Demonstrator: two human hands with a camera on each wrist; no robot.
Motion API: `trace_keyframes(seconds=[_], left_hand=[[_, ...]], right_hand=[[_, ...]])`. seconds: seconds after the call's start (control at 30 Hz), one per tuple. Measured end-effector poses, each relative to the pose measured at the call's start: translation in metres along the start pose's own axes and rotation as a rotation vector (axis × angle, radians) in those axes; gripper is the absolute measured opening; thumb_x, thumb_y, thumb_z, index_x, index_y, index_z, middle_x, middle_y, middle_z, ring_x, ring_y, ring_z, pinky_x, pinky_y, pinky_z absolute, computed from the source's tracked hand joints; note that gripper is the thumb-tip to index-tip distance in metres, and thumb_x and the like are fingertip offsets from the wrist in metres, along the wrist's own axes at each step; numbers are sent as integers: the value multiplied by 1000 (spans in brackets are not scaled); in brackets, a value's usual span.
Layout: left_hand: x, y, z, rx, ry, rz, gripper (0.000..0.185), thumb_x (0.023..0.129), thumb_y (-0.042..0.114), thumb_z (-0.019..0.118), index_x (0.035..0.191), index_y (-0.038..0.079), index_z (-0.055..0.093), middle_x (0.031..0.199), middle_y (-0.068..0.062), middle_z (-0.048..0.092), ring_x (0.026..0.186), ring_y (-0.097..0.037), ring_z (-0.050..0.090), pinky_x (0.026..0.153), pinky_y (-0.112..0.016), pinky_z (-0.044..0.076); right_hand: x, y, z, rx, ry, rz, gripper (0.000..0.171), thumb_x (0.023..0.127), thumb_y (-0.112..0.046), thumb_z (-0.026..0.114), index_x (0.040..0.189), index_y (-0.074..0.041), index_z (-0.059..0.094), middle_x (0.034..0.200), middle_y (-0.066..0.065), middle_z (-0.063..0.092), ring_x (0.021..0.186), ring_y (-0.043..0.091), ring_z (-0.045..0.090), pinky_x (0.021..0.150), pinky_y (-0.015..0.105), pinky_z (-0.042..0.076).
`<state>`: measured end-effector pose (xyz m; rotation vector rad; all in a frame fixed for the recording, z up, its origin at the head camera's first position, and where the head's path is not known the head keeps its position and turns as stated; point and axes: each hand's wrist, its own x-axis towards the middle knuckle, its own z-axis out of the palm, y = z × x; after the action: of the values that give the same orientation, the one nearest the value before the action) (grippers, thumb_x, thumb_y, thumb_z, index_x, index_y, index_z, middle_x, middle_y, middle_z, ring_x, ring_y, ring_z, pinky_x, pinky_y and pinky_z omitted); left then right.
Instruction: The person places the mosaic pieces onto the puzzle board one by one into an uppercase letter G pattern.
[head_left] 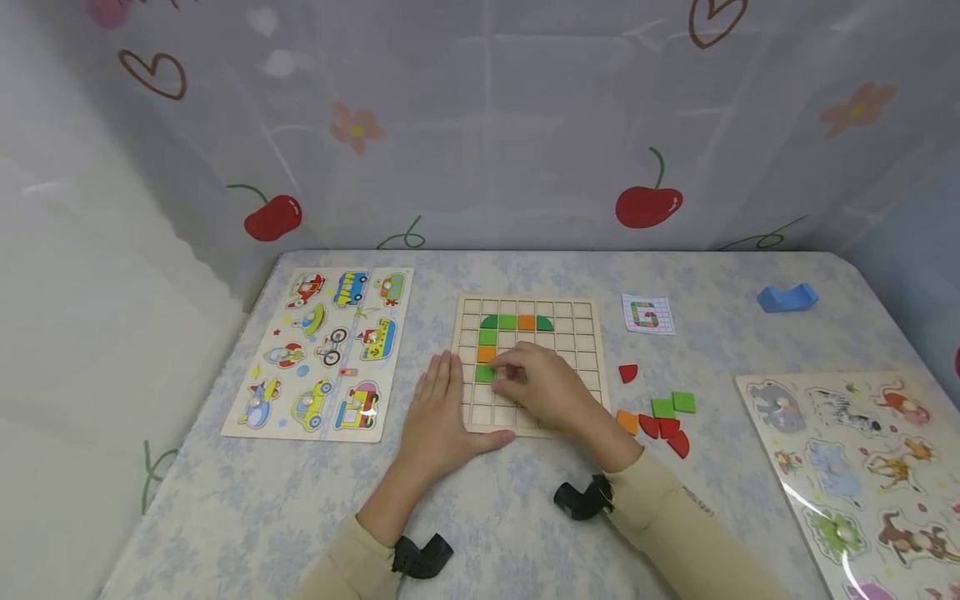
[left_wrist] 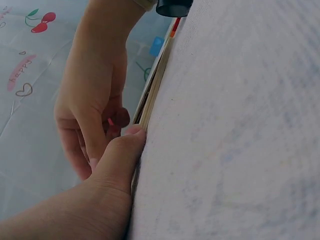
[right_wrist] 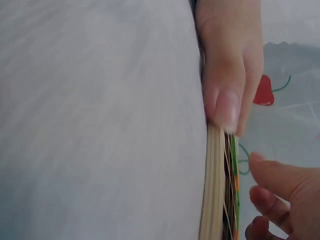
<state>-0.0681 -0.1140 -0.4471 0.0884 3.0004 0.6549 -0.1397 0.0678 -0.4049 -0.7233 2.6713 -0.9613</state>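
pale wood under both hands: the left hand (head_left: 438, 408) lies flat, bracing the grid board (head_left: 585, 321) mid-table, while the right hand (head_left: 543, 383), fingers curled, pinches what looks like a red piece (left_wrist: 110, 121). seven tiles (head_left: 487, 337) are placed; loose pieces (head_left: 663, 415) wait just right, so roughly half seems left.

a vehicle peg puzzle (head_left: 324, 350) lies flat at the left of the pale floral surface (head_left: 480, 533). an animal peg puzzle (head_left: 862, 475) lies at the right edge. a blue block (head_left: 786, 297) sits near the far right corner, with a small pattern card (head_left: 648, 314) nearby. behind hangs a translucent sheet printed with cherries (head_left: 648, 204), hearts and flowers.
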Motion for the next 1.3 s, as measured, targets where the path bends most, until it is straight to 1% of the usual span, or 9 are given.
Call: trace_keyframes(seconds=[0.2, 0.4, 0.53, 0.63, 0.67, 0.77, 0.9, 1.07, 1.3], left_hand=[[2, 0, -1, -5, -21, -17, 138, 65, 89, 60, 159, 5, 4, 169, -11, 2, 157, -24, -2, 127, -43, 8], [1, 0, -1, -11, 1, -10, 137, 66, 86, 64, 159, 4, 7, 168, -12, 3, 157, -25, 0, 127, -45, 10], [1, 0, -1, -13, 3, -4, 137, 66, 86, 64, 159, 4, 8, 168, -12, 3, 157, -26, 1, 127, -46, 10], [1, 0, -1, -14, 9, 2, 137, 65, 86, 64, 159, 3, 9, 168, -12, 4, 157, -26, 1, 127, -46, 12], [1, 0, -1, -16, 9, 3, 137, 65, 86, 64, 159, 3, 9, 168, -12, 4, 157, -26, 1, 127, -47, 12], [1, 0, -1, -18, 13, 6, 137, 65, 86, 64, 159, 3, 10, 168, -13, 5, 157, -27, 2, 126, -47, 13], [1, -1, -1, -19, 17, 5, 137, 65, 86, 64, 159, 3, 10, 168, -14, 6, 156, -28, 2, 126, -48, 13], [0, -1, 0, -26, 22, 6, 137, 65, 85, 65, 159, 2, 11, 168, -14, 6, 156, -27, 3, 126, -48, 13], [1, -1, 0, -23, 0, -3, 137, 65, 87, 63, 159, 4, 7, 168, -12, 3, 157, -26, 0, 127, -46, 10]], right_hand=[[-19, 11, -28, -55, 25, 64, 31, 92, -27, 71, 122, -20, 70, 93, -7, 60, 78, 14, 52, 69, 29, 45], [-38, 43, -56, -85, 28, 121, 31, 93, -23, 70, 123, -16, 69, 100, -1, 62, 73, 15, 52, 64, 29, 44], [-53, 66, -73, -131, 21, 158, 35, 93, -22, 70, 127, -14, 66, 111, 5, 63, 88, 21, 59, 72, 36, 52], [-62, 77, -83, -156, 3, 187, 40, 93, -21, 70, 132, -13, 63, 121, 9, 61, 100, 25, 60, 80, 42, 53], [-65, 80, -86, -161, -3, 195, 41, 93, -21, 70, 132, -13, 62, 124, 10, 60, 101, 26, 59, 81, 44, 53], [-69, 86, -91, -183, -25, 203, 42, 92, -19, 71, 133, -12, 62, 125, 11, 59, 95, 24, 56, 77, 40, 50], [-71, 92, -94, -201, -41, 188, 37, 93, -18, 70, 129, -12, 64, 122, 11, 59, 90, 22, 54, 73, 36, 47], [-70, 93, -94, -201, -38, 195, 32, 93, -18, 70, 124, -13, 67, 116, 9, 62, 89, 22, 54, 73, 35, 47], [-68, 93, -93, -192, -43, 223, 29, 91, -17, 71, 120, -11, 68, 91, 3, 62, 76, 18, 52, 62, 29, 45]])
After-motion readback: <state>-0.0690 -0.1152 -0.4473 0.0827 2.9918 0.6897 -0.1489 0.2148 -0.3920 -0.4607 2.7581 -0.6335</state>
